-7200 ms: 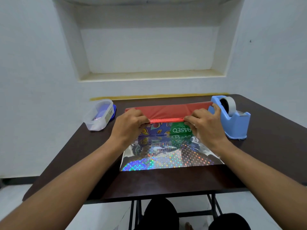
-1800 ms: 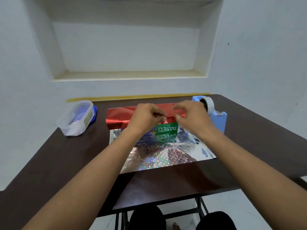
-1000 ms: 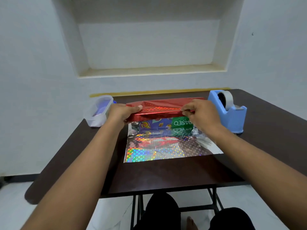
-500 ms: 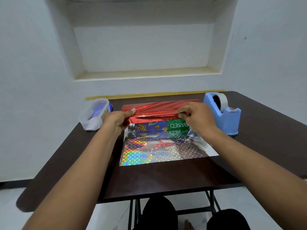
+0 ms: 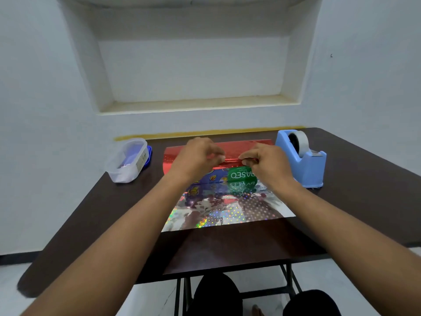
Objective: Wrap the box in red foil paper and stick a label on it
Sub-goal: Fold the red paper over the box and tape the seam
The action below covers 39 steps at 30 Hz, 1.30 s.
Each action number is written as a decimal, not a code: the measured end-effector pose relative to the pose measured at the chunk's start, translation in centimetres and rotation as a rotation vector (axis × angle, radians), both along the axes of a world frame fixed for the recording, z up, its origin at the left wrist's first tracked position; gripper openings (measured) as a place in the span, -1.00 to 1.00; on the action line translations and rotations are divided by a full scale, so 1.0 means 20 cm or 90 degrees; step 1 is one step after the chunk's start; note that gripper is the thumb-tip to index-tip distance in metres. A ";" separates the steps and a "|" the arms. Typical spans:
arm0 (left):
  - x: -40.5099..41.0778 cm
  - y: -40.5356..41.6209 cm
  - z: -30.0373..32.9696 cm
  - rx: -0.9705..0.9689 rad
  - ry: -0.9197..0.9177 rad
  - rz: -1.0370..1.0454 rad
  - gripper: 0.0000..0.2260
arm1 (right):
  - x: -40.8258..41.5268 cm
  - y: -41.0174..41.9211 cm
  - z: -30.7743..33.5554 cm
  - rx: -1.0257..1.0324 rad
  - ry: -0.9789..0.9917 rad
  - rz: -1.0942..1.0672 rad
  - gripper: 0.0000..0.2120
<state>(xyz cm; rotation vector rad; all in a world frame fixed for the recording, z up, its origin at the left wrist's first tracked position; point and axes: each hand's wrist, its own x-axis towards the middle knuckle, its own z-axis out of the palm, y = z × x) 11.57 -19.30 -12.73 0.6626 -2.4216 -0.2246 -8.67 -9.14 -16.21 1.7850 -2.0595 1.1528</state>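
**Red foil drawn over a tissue box at a dark bench**

A person seated at a dark bench (image 5: 355, 201) works a sheet of red foil paper (image 5: 234, 147) over a printed box (image 5: 237, 175). The left hand (image 5: 196, 158) and the right hand (image 5: 266, 165) meet at the box's top near edge, fingers curled. The right fingers (image 5: 247, 159) pinch the folded red edge; the left fingers appear to pinch the same edge, though motion blur softens them.

Most of the box is hidden: foil covers its top and back, both hands mask its ends, and only the near face shows, blue with a green panel lettered upside down. The rest of the sheet lies flat on the bench in front of the box, silver holographic side up, mirroring the box face; its near edge stops well short of the bench's front edge, leaving bare dark surface between.

Right of the box, just beside the foil's far corner, stands a blue tape dispenser (image 5: 305, 165) with a white roll. Left of the box, apart from the foil, sits a clear plastic container (image 5: 127, 160) on what looks like a blue lid; its contents are too blurred to name. Behind the box, the bench meets a white wall with a recessed niche (image 5: 193, 69). No label can be made out anywhere.
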 end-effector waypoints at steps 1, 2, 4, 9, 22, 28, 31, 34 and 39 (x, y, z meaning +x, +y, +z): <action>-0.02 0.00 -0.02 -0.016 -0.024 -0.006 -0.86 | 0.00 0.00 -0.01 -0.001 0.008 0.003 -0.82; -0.04 -0.01 -0.04 -0.027 -0.021 -0.005 -0.87 | 0.00 0.00 -0.01 -0.005 0.020 0.004 -0.82; -0.04 -0.02 -0.08 -0.031 0.012 0.000 -0.87 | 0.00 0.01 -0.02 -0.036 0.059 -0.019 -0.83; -0.02 -0.02 -0.12 -0.024 0.064 0.004 -0.87 | -0.03 0.05 0.02 -0.063 0.093 -0.097 -0.88; -0.22 0.05 0.00 0.003 0.014 -0.044 -0.90 | -0.02 0.07 -0.01 -0.007 0.057 -0.137 -0.82; -0.22 0.00 -0.11 -0.039 0.069 -0.046 -0.92 | -0.05 0.19 0.03 -0.080 -0.107 -0.082 -0.77; -0.22 -0.02 -0.14 -0.071 0.096 -0.045 -0.91 | -0.11 0.29 0.10 -0.125 -0.081 -0.235 -0.79; -0.23 -0.03 -0.16 -0.091 0.116 -0.047 -0.91 | -0.23 0.37 0.19 0.008 -0.022 -0.416 -0.79; -0.24 -0.04 -0.18 -0.117 0.148 -0.053 -0.91 | -0.36 0.41 0.29 0.216 -0.358 -0.396 -0.62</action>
